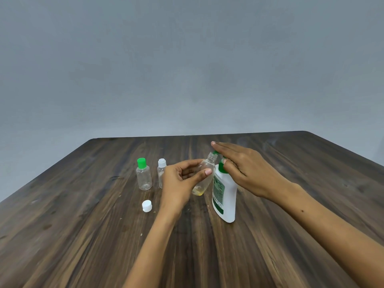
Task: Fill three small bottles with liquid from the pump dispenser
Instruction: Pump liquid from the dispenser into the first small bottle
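Dark, streaked wood-grain bench (83, 235) fills the near view and carries everything, the person's two forearms reaching across it from the lower edge. On it, right of centre, stands the tall white plastic pump dispenser with a green printed label (225, 196), upright so that its green pump head can be driven straight down. The right hand (247, 165) lies flat over that pump head, fingers straight and pressed together, the thumb tucked against the green collar; this looks like a pressing stroke, though no stream of liquid can be made out. The left hand (182, 179) pinches the clear, uncapped small plastic bottle (204, 175) between thumb and fingers, tilting it so that its open neck sits just under the nozzle to catch the liquid. A little yellowish liquid has pooled at its base, so this first fill seems barely begun. Left of the hands stand the clear small bottle with a green cap (144, 175) and the clear small bottle with a white cap (161, 173), both upright, closed and apparently unfilled. Nearer the camera lies the loose white screw cap (147, 206), probably taken from the held bottle.
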